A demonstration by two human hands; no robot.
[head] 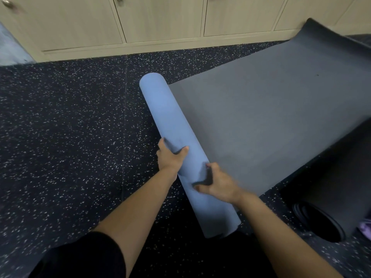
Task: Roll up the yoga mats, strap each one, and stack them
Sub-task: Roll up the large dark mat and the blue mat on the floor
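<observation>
While both forearms reach in from the bottom of the frame, the right hand (pixel 218 185) curls over the near part of the blue roll (pixel 170 117), fingers bent round its top, though motion blur hides the exact grip. Just beyond it, the left hand (pixel 171 157) grips the same roll, thumb laid across the top and fingers round its left flank. This roll is the wound-up part of a yoga mat, blue outside and grey inside, lying diagonally on the speckled rubber floor (pixel 70 127) at the centre of the frame.

At lower right a black rolled mat (pixel 331 197) lies beside the sheet's near edge, its open end towards the camera; no strap shows on it from here. Farther off, the grey unrolled sheet (pixel 271 117) stretches to the upper right, where its far end curls up near the cabinets (pixel 160 21).

By that, I judge this mat well short of half rolled: most of its length is yet to be wound, and strapping and stacking remain. A pale bluish shape (pixel 10 47) at upper left may be another mat; I cannot tell.
</observation>
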